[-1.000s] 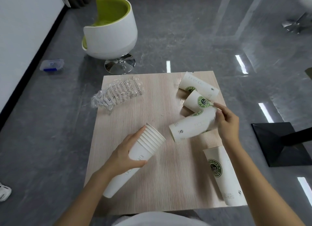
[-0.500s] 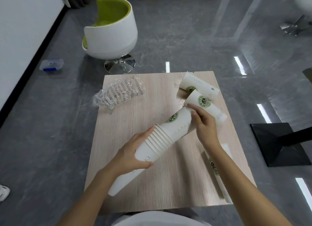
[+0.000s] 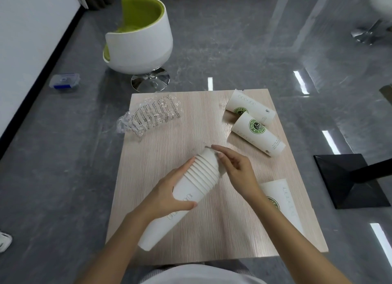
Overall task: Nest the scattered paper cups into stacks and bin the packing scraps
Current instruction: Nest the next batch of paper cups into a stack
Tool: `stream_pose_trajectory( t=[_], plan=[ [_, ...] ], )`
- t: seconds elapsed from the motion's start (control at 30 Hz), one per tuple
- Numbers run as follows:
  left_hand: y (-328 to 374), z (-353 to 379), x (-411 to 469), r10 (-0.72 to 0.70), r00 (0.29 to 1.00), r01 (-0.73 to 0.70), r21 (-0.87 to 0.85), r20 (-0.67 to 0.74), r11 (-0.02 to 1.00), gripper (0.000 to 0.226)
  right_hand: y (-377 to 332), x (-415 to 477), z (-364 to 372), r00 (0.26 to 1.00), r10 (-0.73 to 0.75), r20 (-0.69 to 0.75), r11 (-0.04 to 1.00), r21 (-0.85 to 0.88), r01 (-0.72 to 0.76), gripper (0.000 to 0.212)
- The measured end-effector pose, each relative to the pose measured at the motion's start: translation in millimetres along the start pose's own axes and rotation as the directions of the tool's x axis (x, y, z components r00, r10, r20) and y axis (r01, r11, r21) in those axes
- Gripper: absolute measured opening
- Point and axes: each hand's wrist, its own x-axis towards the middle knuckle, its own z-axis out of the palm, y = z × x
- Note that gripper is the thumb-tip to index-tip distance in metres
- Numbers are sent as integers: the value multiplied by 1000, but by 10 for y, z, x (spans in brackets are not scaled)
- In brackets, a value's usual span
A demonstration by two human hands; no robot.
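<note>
Nested stack of white paper cups (image 3: 192,190), tilted over the middle of the table, its ribbed band of rolled rims at the far upper end and its smooth tapered base toward the near edge. Left hand (image 3: 167,195) wraps the stack's mid-section from the left, thumb across the near side, fingers curled behind. Right hand (image 3: 235,170) rests at the rim end, fingers loosely extended and touching the topmost rims, gripping nothing; wrist and forearm run back toward the near right corner. Two single stacks lie on their sides at the far right: the nearer logo cup (image 3: 257,134), bearing a green circular emblem, and the far cup (image 3: 250,107), just beside it and roughly parallel. A third cup stack (image 3: 282,201) lies near the right edge, partly hidden by the right forearm. Crinkled clear plastic wrapper (image 3: 151,116), printed with dark lettering, overhangs the far left corner. Table (image 3: 212,237): pale wood-grain laminate, square. Beyond it, a white shell chair (image 3: 140,44) with green lining on a chrome base; a small lidded container (image 3: 64,83) on the glossy grey floor
</note>
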Motion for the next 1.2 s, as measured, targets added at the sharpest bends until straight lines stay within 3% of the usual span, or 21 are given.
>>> stream_pose_trajectory(
  t=[0.4, 0.73, 1.0, 1.2],
  plan=[
    [10, 102, 54, 2, 1000, -2, -61, 3, 998, 107, 49, -135, 166, 999, 50, -7, 983, 175, -48, 25],
    [115, 189, 157, 12, 1000, -11, 50, -23, 999, 110, 6, -197, 49, 994, 52, -92, 980, 196, -33, 25],
    [93, 253, 165, 15, 1000, -15, -13, -5, 1000, 109, 184, -153, -490, 988, 35, -153, 995, -85, -49, 22],
    [61, 312, 192, 7, 1000, -7, -45, 6, 999, 109, 425, -250, -1010, 971, 83, -223, 895, -412, -171, 19]
  ],
)
